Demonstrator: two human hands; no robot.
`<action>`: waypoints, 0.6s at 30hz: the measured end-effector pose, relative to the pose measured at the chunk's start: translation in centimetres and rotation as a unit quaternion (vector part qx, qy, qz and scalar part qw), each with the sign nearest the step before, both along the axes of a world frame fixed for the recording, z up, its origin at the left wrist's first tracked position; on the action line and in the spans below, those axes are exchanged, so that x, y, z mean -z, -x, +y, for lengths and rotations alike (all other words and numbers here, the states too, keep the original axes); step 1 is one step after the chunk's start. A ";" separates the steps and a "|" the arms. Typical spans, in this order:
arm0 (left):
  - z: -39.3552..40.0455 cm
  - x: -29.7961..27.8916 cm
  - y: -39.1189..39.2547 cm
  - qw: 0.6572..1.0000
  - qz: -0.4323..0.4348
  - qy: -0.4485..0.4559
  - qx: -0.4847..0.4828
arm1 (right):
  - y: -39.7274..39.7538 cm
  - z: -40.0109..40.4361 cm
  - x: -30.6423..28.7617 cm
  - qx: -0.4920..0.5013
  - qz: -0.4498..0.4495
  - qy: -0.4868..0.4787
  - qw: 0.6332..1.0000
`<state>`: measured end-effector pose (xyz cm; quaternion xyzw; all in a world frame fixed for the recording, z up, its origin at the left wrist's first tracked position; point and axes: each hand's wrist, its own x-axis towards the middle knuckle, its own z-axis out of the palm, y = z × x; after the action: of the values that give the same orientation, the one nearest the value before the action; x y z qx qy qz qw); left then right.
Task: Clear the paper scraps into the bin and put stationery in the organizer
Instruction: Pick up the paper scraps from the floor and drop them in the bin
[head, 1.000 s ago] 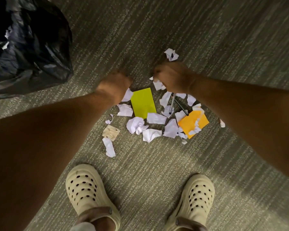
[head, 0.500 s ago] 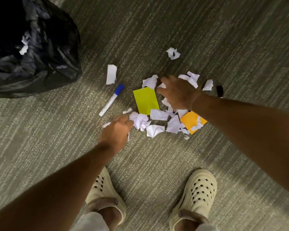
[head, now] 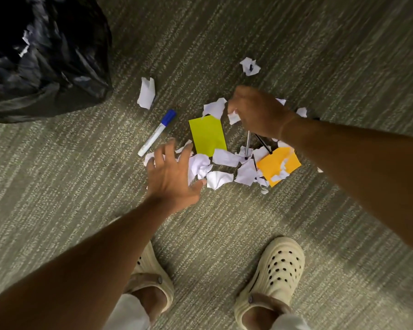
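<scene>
White paper scraps (head: 221,178) lie in a heap on the grey carpet, around a yellow-green sticky pad (head: 208,135) and an orange sticky pad (head: 278,164). My left hand (head: 173,175) hovers over the heap's left edge with its fingers spread. My right hand (head: 256,110) is curled at the heap's far side and pinches a small white scrap (head: 233,117). Two dark pens (head: 254,145) lie just below that hand. A white marker with a blue cap (head: 157,132) lies to the left of the heap. The black bin bag (head: 43,55) sits at the upper left.
A single white scrap (head: 146,92) lies between the bag and the marker, and another crumpled one (head: 249,65) lies beyond my right hand. My two feet in cream clogs (head: 275,275) stand near the bottom of the view. No organizer is in view.
My left hand has opened its fingers and shifted right over the heap. My right hand has lifted off the pile, uncovering the two pens, with a scrap pinched in it.
</scene>
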<state>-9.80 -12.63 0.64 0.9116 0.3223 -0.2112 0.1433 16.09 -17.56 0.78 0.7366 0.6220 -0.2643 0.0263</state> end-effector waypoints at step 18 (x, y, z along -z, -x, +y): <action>-1.2 0.2 1.5 0.998 0.054 -0.011 0.015 | 3.2 -0.9 -1.4 0.031 0.012 -0.025 0.999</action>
<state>-11.35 -13.84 0.48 0.9050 0.3182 -0.2589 0.1126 12.84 -18.48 2.18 0.7530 0.6051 -0.2586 -0.0078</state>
